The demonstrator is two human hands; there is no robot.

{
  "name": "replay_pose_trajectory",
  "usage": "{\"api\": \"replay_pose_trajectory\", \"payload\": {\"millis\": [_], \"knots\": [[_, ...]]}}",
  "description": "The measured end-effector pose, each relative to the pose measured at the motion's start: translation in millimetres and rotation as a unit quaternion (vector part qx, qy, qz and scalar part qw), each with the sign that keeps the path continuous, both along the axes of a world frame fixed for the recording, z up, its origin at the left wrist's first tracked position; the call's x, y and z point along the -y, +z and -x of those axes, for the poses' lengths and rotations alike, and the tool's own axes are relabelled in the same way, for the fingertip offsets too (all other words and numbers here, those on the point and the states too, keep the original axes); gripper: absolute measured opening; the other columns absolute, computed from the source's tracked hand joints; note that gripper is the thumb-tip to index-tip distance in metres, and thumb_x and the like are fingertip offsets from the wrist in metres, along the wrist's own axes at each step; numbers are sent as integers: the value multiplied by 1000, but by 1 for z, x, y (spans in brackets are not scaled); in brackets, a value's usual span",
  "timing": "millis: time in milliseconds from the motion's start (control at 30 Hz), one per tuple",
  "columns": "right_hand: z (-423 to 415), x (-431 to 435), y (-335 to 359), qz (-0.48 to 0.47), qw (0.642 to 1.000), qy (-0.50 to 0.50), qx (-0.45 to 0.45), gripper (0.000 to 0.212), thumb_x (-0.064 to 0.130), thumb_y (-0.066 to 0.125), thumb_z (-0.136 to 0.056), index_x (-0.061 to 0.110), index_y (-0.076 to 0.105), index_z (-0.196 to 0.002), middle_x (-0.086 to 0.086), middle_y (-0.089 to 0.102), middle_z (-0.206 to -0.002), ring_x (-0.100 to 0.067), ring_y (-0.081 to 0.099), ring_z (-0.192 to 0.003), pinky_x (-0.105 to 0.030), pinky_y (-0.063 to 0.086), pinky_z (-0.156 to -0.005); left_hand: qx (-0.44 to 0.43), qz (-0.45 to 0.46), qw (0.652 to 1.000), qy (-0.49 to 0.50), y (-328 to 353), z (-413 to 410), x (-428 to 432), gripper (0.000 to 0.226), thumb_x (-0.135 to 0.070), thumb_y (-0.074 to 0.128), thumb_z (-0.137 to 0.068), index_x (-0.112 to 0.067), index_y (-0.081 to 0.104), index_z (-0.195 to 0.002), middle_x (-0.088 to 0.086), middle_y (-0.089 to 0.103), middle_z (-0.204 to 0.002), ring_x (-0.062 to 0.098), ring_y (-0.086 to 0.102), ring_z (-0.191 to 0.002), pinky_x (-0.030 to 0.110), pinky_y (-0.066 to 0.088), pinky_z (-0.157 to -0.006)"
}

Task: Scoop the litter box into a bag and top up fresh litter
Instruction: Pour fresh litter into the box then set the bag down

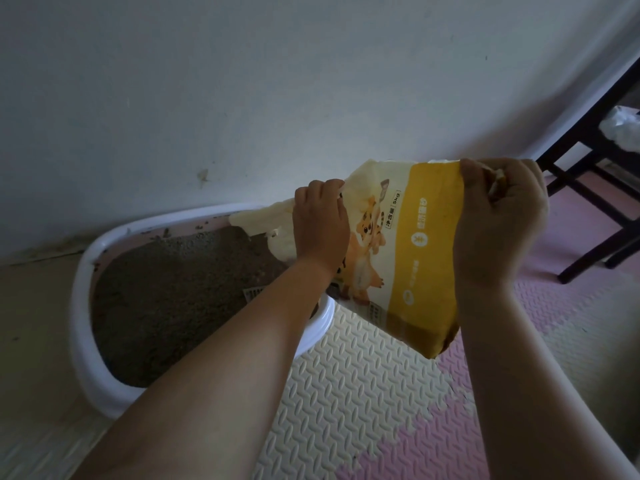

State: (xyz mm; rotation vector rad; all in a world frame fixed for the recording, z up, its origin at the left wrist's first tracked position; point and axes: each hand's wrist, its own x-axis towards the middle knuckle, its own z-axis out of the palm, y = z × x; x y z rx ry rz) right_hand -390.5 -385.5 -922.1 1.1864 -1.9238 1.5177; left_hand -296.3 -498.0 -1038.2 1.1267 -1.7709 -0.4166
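A white litter box point(80, 306) with a pink inner wall stands against the wall, filled with grey litter point(166, 292). Above its right end I hold a yellow and cream litter bag point(408, 251) printed with a cartoon tiger, tipped so its torn open end hangs over the box. My left hand point(320, 223) grips the bag near that open end. My right hand point(498, 216) pinches the bag's raised bottom corner. I cannot see litter falling from the bag.
Foam floor mats point(363, 393) in cream and pink cover the floor in front of the box. A dark chair frame point(595, 188) stands at the right, with a white plastic bag point(623, 128) on it. The pale wall point(242, 98) is close behind the box.
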Motion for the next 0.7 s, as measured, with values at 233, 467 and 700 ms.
{"api": "replay_pose_trajectory", "payload": {"millis": [233, 467, 700], "knots": [[-2, 2, 1, 3, 1000, 2, -2, 17, 27, 62, -87, 12, 65, -80, 2, 53, -79, 9, 45, -67, -6, 34, -64, -19, 21, 999, 34, 4, -2, 5, 24, -1, 48, -89, -13, 64, -103, 6, 61, -94, 26, 50, -89, 31, 37, -72], [-2, 8, 5, 2, 1000, 14, 2, 19, 28, 63, -87, 11, 65, -78, 2, 54, -78, 5, 45, -66, -8, 34, -63, -40, 4, 996, 79, 12, 7, -1, 24, -1, 49, -87, -16, 64, -99, 1, 60, -94, 22, 49, -91, 28, 33, -74], [-12, 12, -1, -15, 1000, 18, -2, 14, 25, 63, -86, 16, 61, -76, 5, 52, -78, 11, 46, -67, -5, 33, -62, -39, -48, 995, 83, 2, -2, 5, 25, -3, 42, -92, -16, 61, -102, 2, 58, -99, 23, 46, -96, 31, 35, -75]]}}
